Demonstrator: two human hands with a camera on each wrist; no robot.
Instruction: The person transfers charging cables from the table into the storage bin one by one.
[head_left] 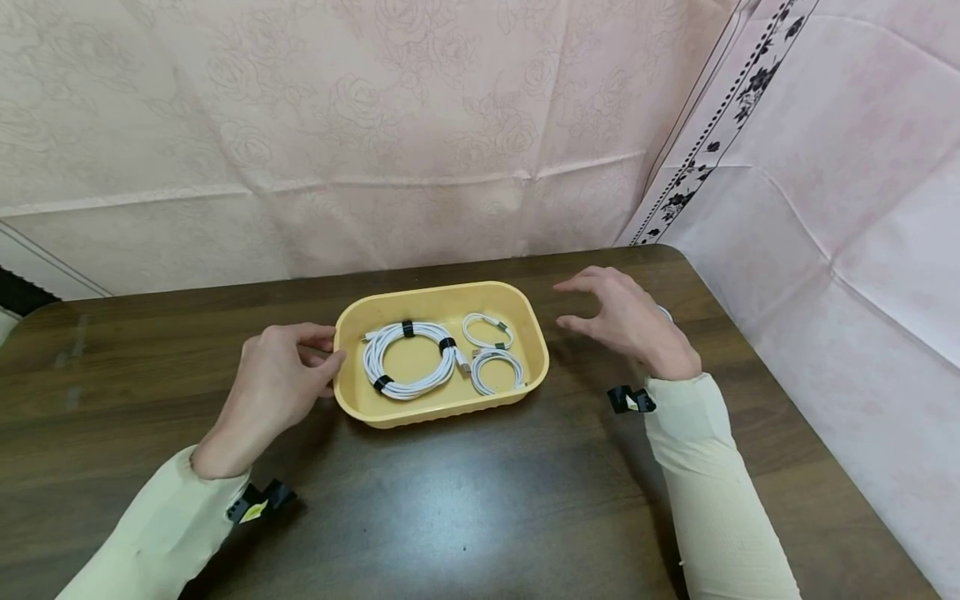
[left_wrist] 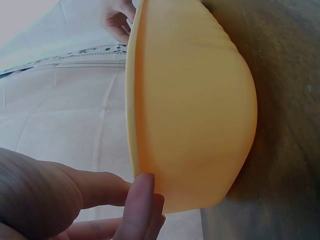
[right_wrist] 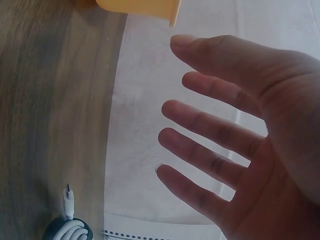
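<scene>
A yellow plastic basket (head_left: 442, 410) stands on the table with coiled white cables inside. The large cable coil (head_left: 375, 354) is bound with black straps; beside it lie a small upper cable coil (head_left: 467, 325) and a small lower cable coil (head_left: 517, 367). My left hand (head_left: 273, 383) pinches the basket's left rim, thumb over the edge and fingers against the outer wall (left_wrist: 195, 110). Apart from the basket's right end, my right hand (head_left: 626, 321) hovers with fingers spread and nothing in them. Under it another white cable coil (right_wrist: 70, 231) with a dark strap rests on the table, mostly hidden in the head view.
The dark wooden table (head_left: 435, 517) has its far edge just behind the basket. A pale patterned cloth (head_left: 360, 150) hangs behind it, and a second white cloth (head_left: 862, 250) runs along the right side.
</scene>
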